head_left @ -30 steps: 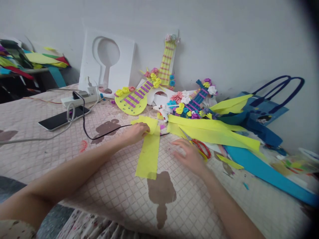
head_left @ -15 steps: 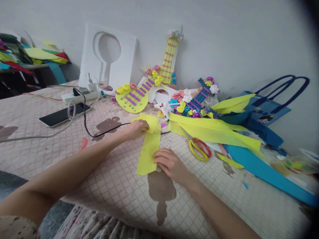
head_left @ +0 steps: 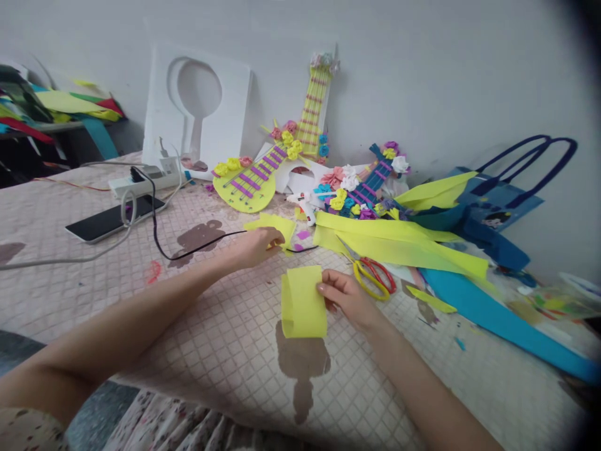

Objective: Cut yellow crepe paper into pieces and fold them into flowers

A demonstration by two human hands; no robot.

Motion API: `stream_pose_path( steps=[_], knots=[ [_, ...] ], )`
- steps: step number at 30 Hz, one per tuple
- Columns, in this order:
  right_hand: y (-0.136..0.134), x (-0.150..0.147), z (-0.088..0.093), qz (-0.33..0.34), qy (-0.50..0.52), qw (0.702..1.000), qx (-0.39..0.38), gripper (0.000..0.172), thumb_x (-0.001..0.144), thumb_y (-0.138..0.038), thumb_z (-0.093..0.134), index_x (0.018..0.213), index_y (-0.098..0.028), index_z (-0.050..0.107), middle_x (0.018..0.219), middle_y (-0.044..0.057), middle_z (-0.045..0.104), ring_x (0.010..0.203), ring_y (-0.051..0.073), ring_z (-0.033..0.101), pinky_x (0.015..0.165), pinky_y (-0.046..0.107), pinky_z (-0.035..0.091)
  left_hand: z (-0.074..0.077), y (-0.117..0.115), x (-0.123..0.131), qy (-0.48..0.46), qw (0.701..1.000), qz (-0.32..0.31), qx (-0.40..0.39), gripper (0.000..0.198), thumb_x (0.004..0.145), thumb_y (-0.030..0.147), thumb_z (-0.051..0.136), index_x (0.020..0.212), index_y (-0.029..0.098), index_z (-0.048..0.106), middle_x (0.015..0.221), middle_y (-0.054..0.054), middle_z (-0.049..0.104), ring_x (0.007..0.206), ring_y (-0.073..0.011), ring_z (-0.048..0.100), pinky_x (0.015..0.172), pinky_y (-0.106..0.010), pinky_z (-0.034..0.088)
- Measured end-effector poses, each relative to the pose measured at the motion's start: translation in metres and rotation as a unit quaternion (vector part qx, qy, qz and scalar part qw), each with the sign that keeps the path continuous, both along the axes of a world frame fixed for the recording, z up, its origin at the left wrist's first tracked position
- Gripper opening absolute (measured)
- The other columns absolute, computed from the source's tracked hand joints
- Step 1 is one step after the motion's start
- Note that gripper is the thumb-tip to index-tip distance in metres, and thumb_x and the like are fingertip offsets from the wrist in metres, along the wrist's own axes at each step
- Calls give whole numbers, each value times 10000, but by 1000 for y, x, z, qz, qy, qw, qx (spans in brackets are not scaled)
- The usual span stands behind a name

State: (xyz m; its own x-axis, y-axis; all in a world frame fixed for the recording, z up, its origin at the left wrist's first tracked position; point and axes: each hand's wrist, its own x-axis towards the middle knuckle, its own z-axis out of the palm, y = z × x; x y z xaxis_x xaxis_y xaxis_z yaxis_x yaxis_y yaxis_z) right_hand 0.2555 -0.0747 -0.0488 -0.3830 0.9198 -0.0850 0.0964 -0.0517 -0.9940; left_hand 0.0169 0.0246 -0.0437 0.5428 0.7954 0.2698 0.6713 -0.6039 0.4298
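Observation:
My right hand [head_left: 350, 297] pinches the right edge of a yellow crepe paper strip [head_left: 305, 300], folded over into a loop and held just over the tabletop. My left hand [head_left: 263, 244] is curled closed farther back, at several small yellow crepe paper pieces [head_left: 282, 224], with yellow showing under its fingertips. Behind my hands rests a white glue gun [head_left: 306, 205]. Scissors [head_left: 373, 275] with one yellow and one red handle lie to the right of my right hand.
Long yellow crepe strips [head_left: 399, 241] and a blue strip [head_left: 498, 319] spread rightward. Flower-decorated paper guitars [head_left: 248, 188] stand at the back. A blue bag [head_left: 507, 200] sits right. At left are a phone [head_left: 113, 219], a power strip [head_left: 145, 183] and a black cord [head_left: 157, 225].
My right hand has lifted the yellow strip off the table, folding it and bringing it away from my left hand. My left hand stays by the small yellow pieces.

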Motion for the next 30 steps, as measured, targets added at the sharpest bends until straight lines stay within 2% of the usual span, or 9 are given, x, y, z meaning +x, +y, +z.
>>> stream_pose_path(
  steps=[4, 8, 11, 14, 16, 20, 25, 28, 30],
  knots=[
    [6, -2, -9, -34, -136, 987, 77, 233, 798, -377, 572, 685, -196, 478, 594, -56, 433, 508, 86, 388, 461, 206, 307, 7, -18, 11, -15, 994, -41, -102, 185, 802, 261, 508, 832, 147, 650, 761, -34, 668, 643, -119, 581, 576, -209, 399],
    [4, -3, -13, -53, -250, 954, 155, 167, 812, -310, 529, 692, -198, 507, 608, -39, 510, 558, 113, 456, 523, 230, 339, 8, -27, 18, -4, 991, -39, -127, 285, 846, 360, 462, 739, 146, 617, 626, -2, 604, 548, -96, 504, 510, -206, 328],
    [1, -8, -12, -59, -321, 927, 184, 129, 819, -270, 501, 709, -204, 515, 616, -33, 551, 566, 125, 498, 544, 241, 349, 5, -30, 20, 3, 988, -45, -145, 313, 845, 412, 469, 753, 148, 610, 648, -8, 608, 565, -104, 514, 517, -212, 336],
    [0, -12, -11, -67, -363, 909, 194, 94, 801, -241, 510, 713, -208, 516, 631, -21, 574, 589, 140, 522, 560, 251, 354, 0, -32, 22, 9, 989, -54, -136, 252, 731, 387, 629, 826, 153, 614, 766, -29, 640, 660, -130, 562, 568, -219, 375],
    [0, -14, -11, -74, -370, 906, 193, 64, 787, -233, 524, 728, -210, 519, 629, -18, 575, 589, 147, 523, 558, 256, 351, -4, -34, 24, 21, 993, -44, -110, 259, 659, 338, 693, 825, 160, 603, 808, -33, 638, 696, -143, 566, 584, -225, 381],
    [0, -15, -14, -89, -387, 899, 187, 61, 778, -246, 540, 829, -217, 527, 612, -34, 552, 577, 150, 514, 549, 259, 354, -7, -36, 26, 36, 993, -33, -112, 217, 648, 309, 692, 773, 169, 583, 776, -18, 620, 675, -140, 554, 560, -222, 367],
    [2, -12, -17, -128, -354, 905, 196, 346, 744, -247, 596, 1075, -198, 505, 868, 24, 592, 683, 157, 548, 633, 295, 429, -6, -35, 27, 7, 990, -41, -134, 146, 642, 251, 671, 710, 166, 574, 679, 8, 589, 612, -120, 525, 525, -213, 349],
    [5, -7, -19, -145, -288, 930, 179, 535, 718, -283, 647, 1210, -193, 456, 1044, 79, 585, 697, 152, 568, 642, 313, 470, -5, -33, 26, -50, 981, -54, -178, 140, 661, 260, 658, 714, 162, 573, 637, 20, 580, 575, -103, 515, 516, -205, 359],
    [7, -4, -18, -144, -220, 956, 133, 595, 708, -333, 675, 1239, -201, 442, 1104, 93, 583, 694, 150, 592, 630, 318, 494, -3, -30, 24, -103, 964, -76, -232, 190, 668, 301, 669, 750, 154, 581, 633, 21, 584, 568, -94, 517, 515, -200, 379]
  ],
)
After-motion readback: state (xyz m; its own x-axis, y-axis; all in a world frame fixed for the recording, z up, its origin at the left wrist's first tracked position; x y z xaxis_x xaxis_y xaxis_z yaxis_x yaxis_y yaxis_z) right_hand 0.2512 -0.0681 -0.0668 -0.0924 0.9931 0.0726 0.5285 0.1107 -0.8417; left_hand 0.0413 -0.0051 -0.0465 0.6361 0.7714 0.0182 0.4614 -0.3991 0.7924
